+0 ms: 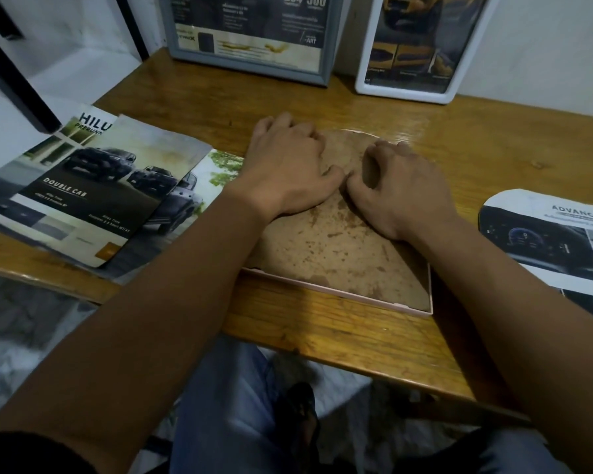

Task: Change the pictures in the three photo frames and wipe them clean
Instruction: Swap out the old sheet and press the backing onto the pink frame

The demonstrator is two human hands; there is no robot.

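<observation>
We have the pink frame (415, 304) face down mid-table, long axis running near to far. Both hands, left (290, 165) and right (396, 189), press fingertips on its backing board (336, 248) at the far half, holding nothing.

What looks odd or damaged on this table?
The brown backing board of the face-down pink frame is blotched with dark stains under the left hand and right hand. Nothing looks spilled.

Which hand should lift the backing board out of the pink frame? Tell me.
Right, probably. The right hand has its fingers curled, digging at the stained backing board, while the left hand lies flatter on it, better placed to steady the pink frame.
</observation>
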